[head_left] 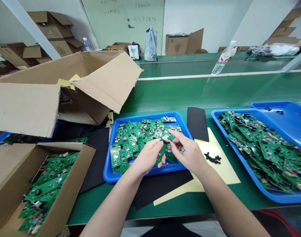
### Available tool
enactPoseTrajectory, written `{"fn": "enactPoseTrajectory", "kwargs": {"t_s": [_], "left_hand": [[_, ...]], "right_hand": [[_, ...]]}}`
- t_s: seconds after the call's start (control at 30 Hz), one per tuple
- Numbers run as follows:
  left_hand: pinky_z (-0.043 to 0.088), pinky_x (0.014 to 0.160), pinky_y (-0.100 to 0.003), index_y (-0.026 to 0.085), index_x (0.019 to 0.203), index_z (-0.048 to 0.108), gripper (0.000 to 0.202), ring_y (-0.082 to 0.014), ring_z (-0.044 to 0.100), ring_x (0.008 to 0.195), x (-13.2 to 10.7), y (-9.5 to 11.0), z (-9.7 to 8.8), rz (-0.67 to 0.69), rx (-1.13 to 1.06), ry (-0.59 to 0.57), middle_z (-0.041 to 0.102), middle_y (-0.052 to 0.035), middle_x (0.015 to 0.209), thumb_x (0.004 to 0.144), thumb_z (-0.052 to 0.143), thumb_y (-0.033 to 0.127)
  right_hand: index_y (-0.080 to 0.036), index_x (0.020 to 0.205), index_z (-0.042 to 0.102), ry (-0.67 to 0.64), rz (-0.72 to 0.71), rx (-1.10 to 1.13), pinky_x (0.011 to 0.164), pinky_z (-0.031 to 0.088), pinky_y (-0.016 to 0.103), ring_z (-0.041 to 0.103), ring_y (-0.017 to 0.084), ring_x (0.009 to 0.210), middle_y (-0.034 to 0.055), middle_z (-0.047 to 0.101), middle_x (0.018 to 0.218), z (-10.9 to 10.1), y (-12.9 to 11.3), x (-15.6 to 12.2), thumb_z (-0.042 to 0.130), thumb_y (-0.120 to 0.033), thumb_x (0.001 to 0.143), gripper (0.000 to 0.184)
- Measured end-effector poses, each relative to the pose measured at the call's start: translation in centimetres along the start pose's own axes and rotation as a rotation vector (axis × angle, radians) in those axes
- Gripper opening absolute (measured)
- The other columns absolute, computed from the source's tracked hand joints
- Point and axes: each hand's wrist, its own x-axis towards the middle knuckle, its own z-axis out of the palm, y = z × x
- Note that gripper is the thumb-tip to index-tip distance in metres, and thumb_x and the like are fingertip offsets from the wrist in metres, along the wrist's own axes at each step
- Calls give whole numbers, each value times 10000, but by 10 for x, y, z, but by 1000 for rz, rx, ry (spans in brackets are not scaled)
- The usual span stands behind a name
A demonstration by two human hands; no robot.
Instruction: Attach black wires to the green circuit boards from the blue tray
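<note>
My left hand (149, 155) is closed around a green circuit board (161, 154), held at a slant over the front of a blue tray (107, 169). My right hand (187, 149) meets the upper end of this board, its thumb and fingers pinched together. Whatever sits between those fingertips is too small and covered to make out. Many loose circuit boards (133, 143) fill the tray beneath both hands. Right of my right hand, small black strips (213, 158) lie in a cluster on a pale yellow sheet (228, 172).
A second blue tray (266, 194) heaped with boards stands right, beside another blue tray (297, 113). At left are a carton of boards (73, 181) and a large open carton (108, 82). Black sheets (197, 123) flank the middle tray. A water bottle (223, 59) stands behind.
</note>
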Motion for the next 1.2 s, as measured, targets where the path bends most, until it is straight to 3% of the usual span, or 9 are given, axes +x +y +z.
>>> {"fn": "enactPoseTrajectory", "kwargs": {"t_s": [0.17, 0.33, 0.57, 0.7, 0.77, 0.83, 0.93, 1.07, 1.2], "left_hand": [[335, 406, -190, 160, 722, 500, 252, -69, 403, 331, -1, 2, 1, 8, 91, -25, 514, 45, 439, 882, 374, 308], [341, 407, -194, 139, 744, 550, 298, -76, 418, 338, -1, 6, -3, -13, 203, -118, 523, 34, 446, 894, 359, 312], [331, 415, -187, 137, 670, 573, 361, -67, 406, 340, -5, 12, -4, -11, 288, -212, 508, 30, 425, 906, 345, 289], [320, 398, -183, 145, 678, 548, 340, -66, 398, 334, -6, 11, -2, -2, 260, -192, 499, 37, 424, 904, 345, 296], [319, 388, -182, 147, 692, 540, 334, -66, 391, 327, -6, 9, -2, 6, 228, -191, 495, 41, 422, 905, 353, 323], [318, 380, -180, 151, 691, 530, 329, -63, 384, 320, -5, 7, -1, 6, 218, -188, 490, 45, 420, 902, 367, 343], [329, 380, -175, 154, 681, 518, 313, -60, 401, 326, -4, 5, 0, 14, 206, -162, 493, 46, 436, 894, 379, 337], [364, 385, -185, 136, 867, 563, 251, -66, 456, 376, -5, 8, 1, 34, 92, -107, 589, 7, 619, 875, 400, 327], [357, 397, -188, 131, 781, 563, 301, -72, 440, 359, -6, 8, -1, 48, 118, -117, 514, 33, 497, 880, 404, 367]], "right_hand": [[-175, 969, 625, 12, -94, -76, 623, 519, 312, 615, 180, 676, 62, 628, 755, -3, 5, 2, 447, -192, 910, 188], [-179, 859, 610, 42, -194, -157, 675, 509, 327, 592, 196, 744, 73, 609, 760, -3, 5, 4, 429, -138, 913, 193], [-186, 895, 590, 95, -308, -114, 684, 530, 325, 584, 193, 788, 87, 602, 848, 2, 6, 3, 429, -54, 861, 210], [-201, 937, 600, 107, -327, -85, 742, 542, 354, 597, 207, 879, 89, 592, 899, 3, 2, 3, 416, -65, 873, 237], [-207, 1016, 601, 118, -331, -87, 857, 520, 411, 564, 244, 1055, 113, 565, 1046, 1, -1, 4, 430, -78, 878, 255], [-216, 1124, 574, 118, -339, -103, 955, 464, 468, 454, 288, 1227, 136, 441, 1274, -1, -3, 3, 451, -86, 874, 308], [-229, 1209, 523, 186, -293, -82, 984, 438, 490, 431, 292, 1252, 131, 290, 1410, -4, -3, 3, 454, -87, 871, 374], [-206, 1094, 575, 350, -103, 11, 852, 519, 427, 587, 235, 1012, 115, 556, 1092, -6, 1, 5, 466, -141, 874, 254], [-202, 857, 625, 222, -41, 119, 747, 533, 362, 618, 203, 825, 62, 628, 836, -4, 0, 7, 519, -212, 853, 106]]}}
